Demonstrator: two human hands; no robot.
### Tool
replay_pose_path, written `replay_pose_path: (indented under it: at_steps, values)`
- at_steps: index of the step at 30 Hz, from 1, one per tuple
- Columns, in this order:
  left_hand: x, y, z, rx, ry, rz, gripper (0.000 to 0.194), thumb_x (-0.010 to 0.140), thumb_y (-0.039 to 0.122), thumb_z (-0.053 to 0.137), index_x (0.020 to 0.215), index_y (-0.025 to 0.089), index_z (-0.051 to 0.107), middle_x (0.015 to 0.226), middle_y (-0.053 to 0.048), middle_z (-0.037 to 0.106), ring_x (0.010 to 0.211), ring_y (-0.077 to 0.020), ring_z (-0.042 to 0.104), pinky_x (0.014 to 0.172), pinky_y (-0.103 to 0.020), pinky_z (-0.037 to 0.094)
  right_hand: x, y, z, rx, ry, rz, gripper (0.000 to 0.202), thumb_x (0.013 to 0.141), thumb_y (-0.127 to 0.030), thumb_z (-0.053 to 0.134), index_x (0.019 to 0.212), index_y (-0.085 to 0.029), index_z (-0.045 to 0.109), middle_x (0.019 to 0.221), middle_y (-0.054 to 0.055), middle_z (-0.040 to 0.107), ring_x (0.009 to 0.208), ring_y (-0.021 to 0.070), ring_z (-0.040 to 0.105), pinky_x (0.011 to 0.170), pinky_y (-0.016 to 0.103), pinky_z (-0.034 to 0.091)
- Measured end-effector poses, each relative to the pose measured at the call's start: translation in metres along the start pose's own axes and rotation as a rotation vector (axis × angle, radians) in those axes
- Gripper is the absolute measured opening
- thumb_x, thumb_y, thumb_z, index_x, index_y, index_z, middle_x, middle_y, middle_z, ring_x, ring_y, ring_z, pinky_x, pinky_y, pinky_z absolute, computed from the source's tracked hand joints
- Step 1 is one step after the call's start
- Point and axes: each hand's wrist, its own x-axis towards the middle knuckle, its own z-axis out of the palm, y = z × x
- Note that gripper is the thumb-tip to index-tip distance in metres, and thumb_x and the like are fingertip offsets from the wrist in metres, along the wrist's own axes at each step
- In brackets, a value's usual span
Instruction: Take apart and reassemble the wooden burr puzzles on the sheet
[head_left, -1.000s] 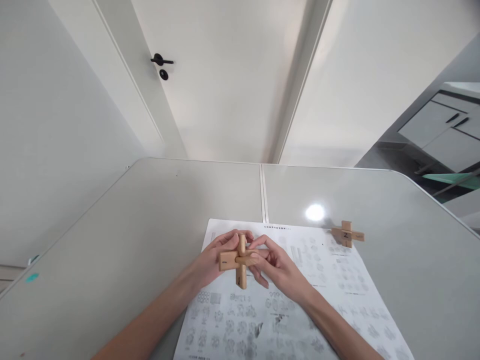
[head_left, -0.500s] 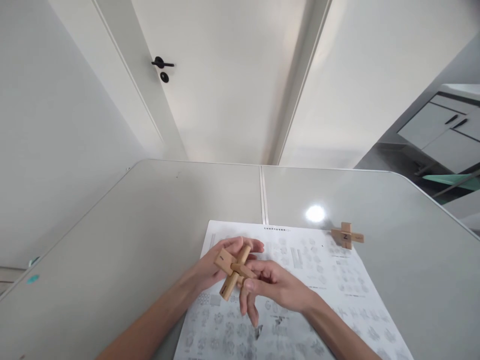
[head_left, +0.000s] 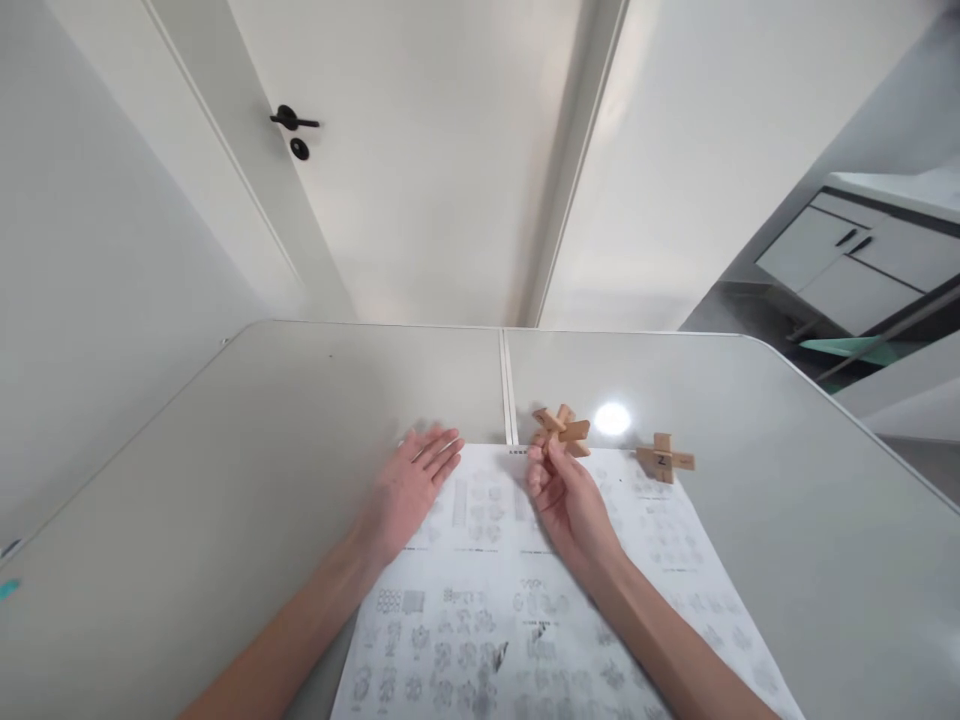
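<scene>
A wooden puzzle of crossed pieces (head_left: 574,431) is pinched in the fingers of my right hand (head_left: 568,490), near the top edge of a printed sheet (head_left: 465,570). My left hand (head_left: 411,490) holds nothing; it lies palm down with its fingers stretched out, over the sheet's upper left corner. To the right, a second wooden cross marked with a letter (head_left: 663,461) rests at the sheet's upper right corner, apart from both hands.
The grey table (head_left: 247,480) has a seam (head_left: 508,385) down its middle and a bright light reflection right of it. Beyond the far edge stands a white door with a black handle (head_left: 294,120). A white cabinet (head_left: 847,245) is at the right.
The wooden puzzle has moved away from me and to the right in my right hand. My left hand has let go of it and moved left, flattening out. The view has shifted slightly.
</scene>
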Motion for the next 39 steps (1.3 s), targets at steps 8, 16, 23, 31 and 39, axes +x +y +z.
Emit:
replay_pose_path:
  at_steps: [8, 16, 23, 31, 39]
  values:
    - [-0.001, 0.004, 0.006, -0.007, 0.104, -0.022, 0.031, 0.105, 0.030, 0.053, 0.124, 0.012, 0.069, 0.132, -0.017, 0.069, 0.127, -0.0270, 0.066, 0.115, -0.042, 0.051, 0.008, -0.010, -0.009, 0.033, 0.095, -0.106, 0.024, 0.088, -0.040, 0.084, 0.092, -0.023, 0.068, 0.095, -0.001, 0.073, 0.068, 0.0085, 0.066, 0.064, 0.019, 0.065]
    - [0.000, 0.005, 0.004, 0.000, 0.104, -0.033, 0.027, 0.105, 0.027, 0.052, 0.105, 0.014, 0.076, 0.112, -0.013, 0.072, 0.109, -0.0215, 0.069, 0.099, -0.034, 0.058, 0.016, -0.016, -0.016, 0.040, 0.126, -0.158, 0.029, 0.086, -0.046, 0.085, 0.086, -0.025, 0.065, 0.080, -0.004, 0.069, 0.059, 0.0074, 0.061, 0.053, 0.018, 0.061]
    - [0.000, 0.007, 0.002, -0.033, 0.018, -0.027, 0.027, 0.105, 0.025, 0.052, 0.101, 0.013, 0.076, 0.101, -0.010, 0.069, 0.093, -0.0180, 0.067, 0.088, -0.030, 0.058, 0.008, -0.014, -0.005, -0.006, 0.114, -0.100, 0.037, 0.086, -0.053, 0.082, 0.090, -0.024, 0.059, 0.074, -0.004, 0.062, 0.056, 0.0089, 0.057, 0.048, 0.020, 0.053]
    - [0.005, 0.005, -0.004, -0.072, -0.015, -0.024, 0.019, 0.100, 0.022, 0.060, 0.098, 0.012, 0.075, 0.096, -0.010, 0.067, 0.087, -0.0173, 0.065, 0.083, -0.029, 0.058, -0.009, -0.010, 0.013, -0.370, -0.058, -0.091, 0.040, 0.097, -0.058, 0.065, 0.079, -0.023, 0.056, 0.071, -0.003, 0.057, 0.052, 0.0112, 0.049, 0.048, 0.026, 0.043]
    - [0.007, 0.006, -0.004, -0.100, -0.018, -0.012, 0.014, 0.093, 0.017, 0.063, 0.096, 0.009, 0.074, 0.092, -0.010, 0.064, 0.082, -0.0179, 0.064, 0.076, -0.029, 0.058, -0.010, -0.083, -0.021, -0.883, 0.076, -0.642, 0.037, 0.103, -0.052, 0.057, 0.082, -0.022, 0.058, 0.070, -0.001, 0.061, 0.059, 0.0144, 0.054, 0.056, 0.028, 0.044]
